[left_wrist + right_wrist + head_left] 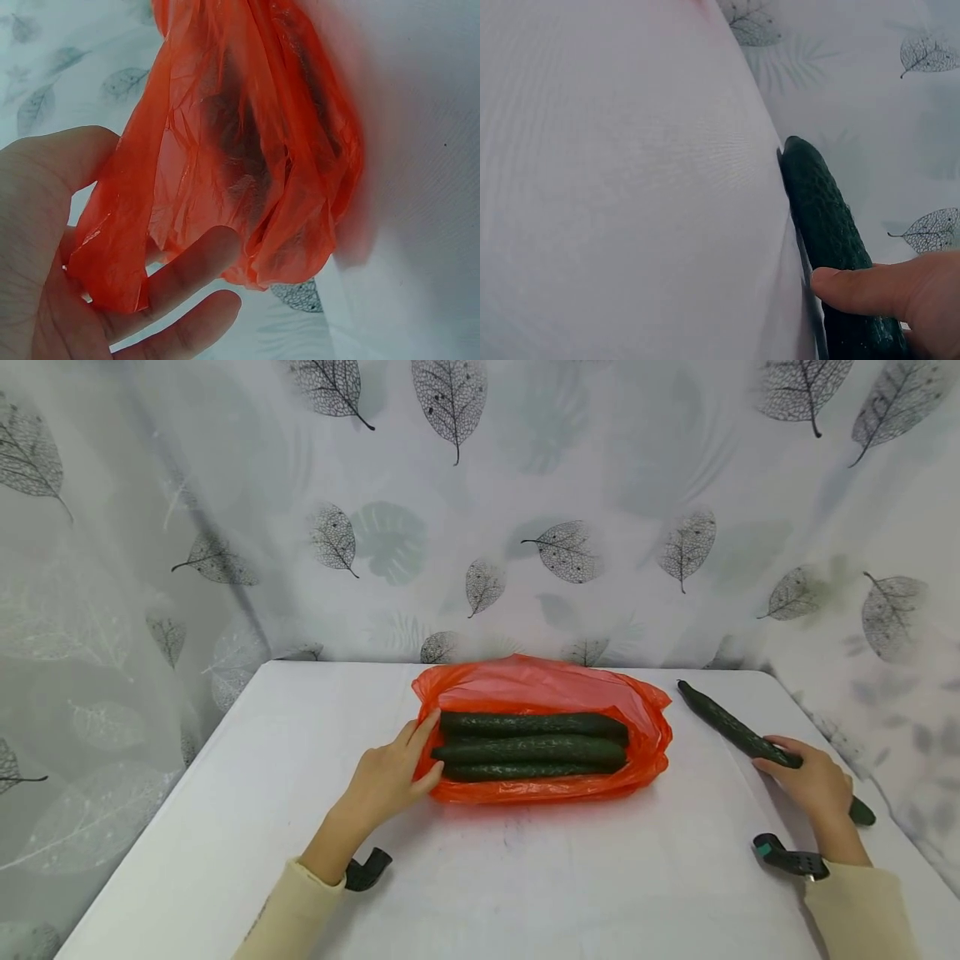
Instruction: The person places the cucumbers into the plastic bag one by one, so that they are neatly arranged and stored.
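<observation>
A red plastic bag (540,675) lies on the white table with its mouth open. Several long dark-green cucumbers (532,749) lie side by side inside it. At the bag's left end, my left hand (390,774) holds the edge of the plastic. In the left wrist view, a loose flap of the red bag (120,232) passes between the thumb and fingers, and the cucumbers show only dimly through it. On the right side, my right hand (810,781) grips a separate cucumber (723,722) near its lower half. The right wrist view shows the thumb across this cucumber (817,195).
White cloth covers the table (525,877). Behind it and along both sides hangs a leaf-printed curtain (480,510). A black wrist device (791,858) sits at the right cuff, and another dark one (367,870) at the left.
</observation>
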Demonstrator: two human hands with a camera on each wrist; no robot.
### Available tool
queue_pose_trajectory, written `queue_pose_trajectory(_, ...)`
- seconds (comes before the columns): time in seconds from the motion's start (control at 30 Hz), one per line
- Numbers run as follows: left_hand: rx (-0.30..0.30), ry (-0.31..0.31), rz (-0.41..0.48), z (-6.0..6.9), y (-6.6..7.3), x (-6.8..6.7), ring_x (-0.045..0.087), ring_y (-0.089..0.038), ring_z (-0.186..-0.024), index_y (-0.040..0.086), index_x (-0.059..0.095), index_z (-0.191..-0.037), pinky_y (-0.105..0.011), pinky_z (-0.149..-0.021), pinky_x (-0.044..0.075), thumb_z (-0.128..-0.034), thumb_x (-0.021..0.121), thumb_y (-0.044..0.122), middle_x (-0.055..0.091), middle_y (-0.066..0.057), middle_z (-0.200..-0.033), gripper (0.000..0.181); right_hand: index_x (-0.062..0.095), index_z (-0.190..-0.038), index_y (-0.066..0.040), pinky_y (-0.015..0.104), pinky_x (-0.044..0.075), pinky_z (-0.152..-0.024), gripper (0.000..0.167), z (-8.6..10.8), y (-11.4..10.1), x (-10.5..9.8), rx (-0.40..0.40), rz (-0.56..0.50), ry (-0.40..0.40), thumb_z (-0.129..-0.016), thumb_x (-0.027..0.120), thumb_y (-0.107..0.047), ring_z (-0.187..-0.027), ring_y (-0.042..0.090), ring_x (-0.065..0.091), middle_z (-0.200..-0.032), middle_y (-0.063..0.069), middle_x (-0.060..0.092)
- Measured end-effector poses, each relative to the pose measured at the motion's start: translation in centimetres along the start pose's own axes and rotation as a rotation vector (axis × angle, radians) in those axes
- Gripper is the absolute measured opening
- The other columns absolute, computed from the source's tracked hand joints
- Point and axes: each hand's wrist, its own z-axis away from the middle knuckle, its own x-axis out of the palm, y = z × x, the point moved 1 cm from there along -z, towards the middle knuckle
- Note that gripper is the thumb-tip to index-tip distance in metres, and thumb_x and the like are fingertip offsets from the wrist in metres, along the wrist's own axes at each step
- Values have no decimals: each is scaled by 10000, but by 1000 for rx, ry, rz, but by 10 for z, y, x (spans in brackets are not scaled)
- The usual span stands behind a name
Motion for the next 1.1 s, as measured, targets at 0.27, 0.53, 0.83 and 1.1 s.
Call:
queue_pose_trajectory(0.27, -9, 1, 6, -2, 0, -2, 309, -111, -397, 24, 467, -1416, -227, -395, 344, -846, 701, 247, 624, -174, -1100, 655, 490, -1369, 33, 776, 139, -868, 555, -2, -3, -7, 3, -81, -14, -932, 642, -273, -1139, 675, 341, -1340, 432, 387)
queue_pose_trajectory(0.53, -16, -6, 2, -3, -2, -1, 338, -124, -403, 29, 466, -1420, -244, -398, 358, -849, 699, 247, 623, -163, -1106, 654, 490, -1378, 14, 766, 127, -854, 557, -1, -6, -17, -35, -110, -3, -932, 641, -282, -1172, 671, 329, -1340, 432, 390)
queue_pose_trajectory(0.83, -1, -4, 1, 0, -1, -1, 354, -125, -416, 29, 463, -1421, -239, -401, 364, -848, 698, 232, 620, -159, -1097, 652, 479, -1385, 13, 802, 114, -864, 577, 5, -17, -24, -8, -105, -16, -928, 643, -299, -1183, 677, 315, -1354, 430, 373)
queue_pose_trajectory(1.1, 16, 16, 2, 0, -1, -1, 309, -114, -414, 21, 462, -1420, -225, -392, 334, -848, 704, 230, 618, -160, -1075, 656, 494, -1375, 20, 811, 118, -836, 554, 8, -28, -32, -46, -83, -35, -929, 638, -276, -1136, 692, 330, -1328, 445, 389)
